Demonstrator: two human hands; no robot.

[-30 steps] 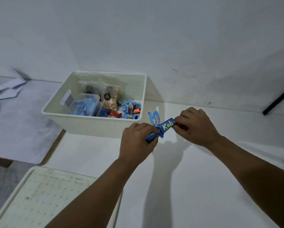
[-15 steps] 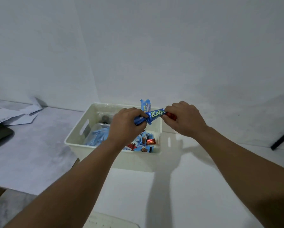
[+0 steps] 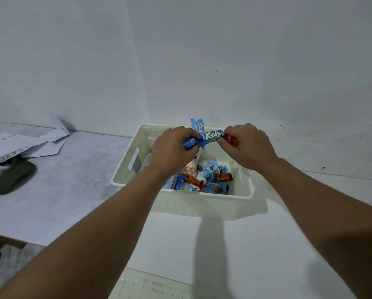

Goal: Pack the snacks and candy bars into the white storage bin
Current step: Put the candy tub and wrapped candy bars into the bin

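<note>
Above the bin (image 3: 206,205), your left hand (image 3: 172,151) at 9 o'clock and right hand (image 3: 248,145) at 3 o'clock pinch a blue bar (image 3: 212,135) between them; the right also grips a red candy (image 3: 231,140). Snacks (image 3: 204,179) lie inside below.

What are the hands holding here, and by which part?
Both hands share a small bunch of candy bars above the bin. The left hand pinches its blue end, the right hand its red end.

The white storage bin (image 3: 241,192) is open-topped – snacks (image 3: 208,178) cover its floor, right corner seemingly bare. Both hands (image 3: 173,151) hover overhead.
</note>
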